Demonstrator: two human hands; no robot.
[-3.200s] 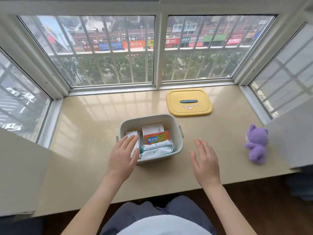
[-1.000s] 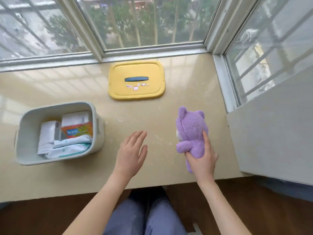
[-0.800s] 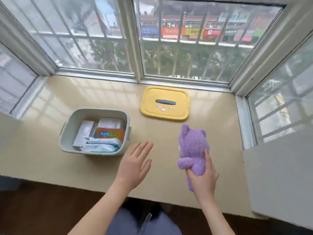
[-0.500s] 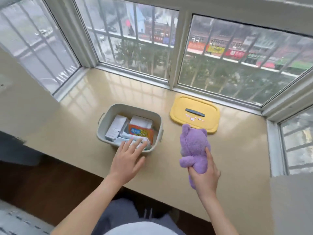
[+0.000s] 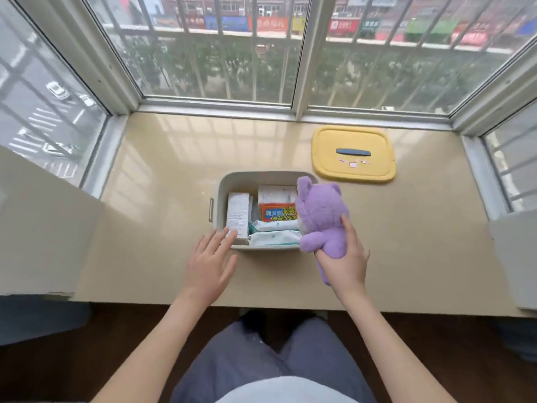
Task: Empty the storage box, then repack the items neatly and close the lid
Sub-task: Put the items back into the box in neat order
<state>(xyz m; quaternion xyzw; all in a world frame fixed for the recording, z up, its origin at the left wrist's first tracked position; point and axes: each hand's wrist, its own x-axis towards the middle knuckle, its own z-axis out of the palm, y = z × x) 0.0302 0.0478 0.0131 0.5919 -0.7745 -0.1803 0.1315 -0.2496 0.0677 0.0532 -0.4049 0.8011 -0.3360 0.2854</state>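
Gripping purple bear [image 5: 321,216] with right grip [image 5: 344,257] over storage box [image 5: 261,176] right rim, left grip [image 5: 207,266] fingers straight at near-left corner, inside white carton [image 5: 238,213], orange packet [image 5: 277,212], wipe packs [image 5: 274,238], yellow lid [image 5: 353,167] apart.

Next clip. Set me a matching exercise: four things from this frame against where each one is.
1 yellow lid
2 purple bear
3 orange packet
4 left hand

A inside the storage box
B gripped by the right hand
C at the box's near left corner
D flat on the sill, off the box

Pairs: 1-D, 2-B, 3-A, 4-C
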